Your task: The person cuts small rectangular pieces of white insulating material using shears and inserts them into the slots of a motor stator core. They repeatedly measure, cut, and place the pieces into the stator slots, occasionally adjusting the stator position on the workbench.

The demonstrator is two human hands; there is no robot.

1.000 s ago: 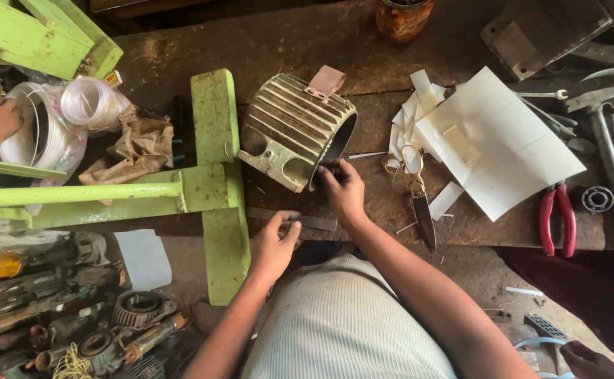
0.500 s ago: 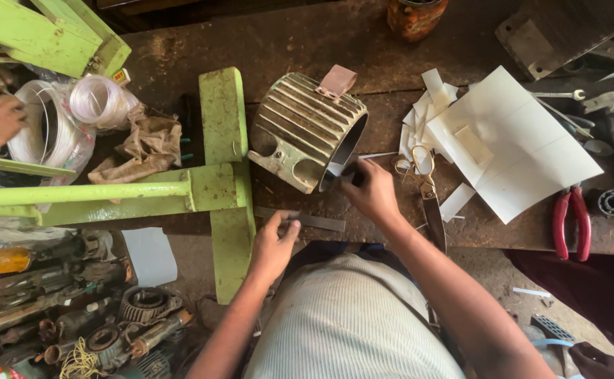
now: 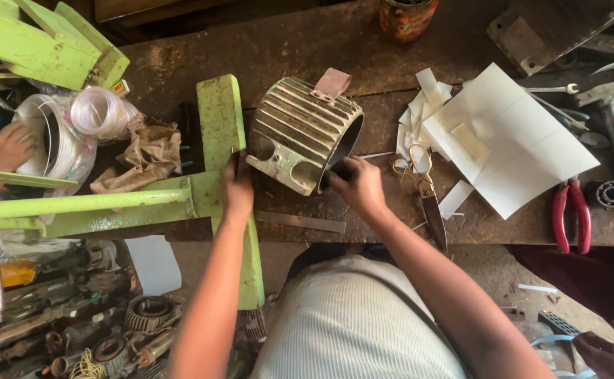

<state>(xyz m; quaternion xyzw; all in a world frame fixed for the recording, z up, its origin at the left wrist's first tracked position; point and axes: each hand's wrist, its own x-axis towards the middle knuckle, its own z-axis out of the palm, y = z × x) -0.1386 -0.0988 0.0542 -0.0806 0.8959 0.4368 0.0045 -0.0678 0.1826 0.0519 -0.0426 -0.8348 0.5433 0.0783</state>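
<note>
While we are leaning over the dark wooden workbench (image 3: 286, 49), we are facing its largest load first: the green-painted metal frame (image 3: 110, 203), whose upright bar is crossing a long horizontal arm just left of the middle. Next in size, the ribbed metal motor housing (image 3: 300, 133) is lying on its side at the centre of the bench, its open mouth turned toward our right and a small pinkish tab sitting on its top edge. Right of it, sheets of white paper (image 3: 524, 147) are spreading over the bench, with loose offcuts beside them. A crumpled brown rag (image 3: 145, 158) is lying left of the green bar, near a coil of clear tubing (image 3: 96, 112). Scissors (image 3: 426, 189) are resting between the housing and the paper, red-handled pliers (image 3: 570, 214) are lying near the right edge, and a flat metal strip (image 3: 300, 222) is sitting along the front edge.

Our right hand (image 3: 359, 186) is pressing at the housing's open rim, fingers curled tight around a small dark object that we cannot make out. Our left hand (image 3: 238, 188) is resting on the green bar just beside the housing's lower left corner, fingers bent downward; we cannot tell whether it is gripping anything
</note>
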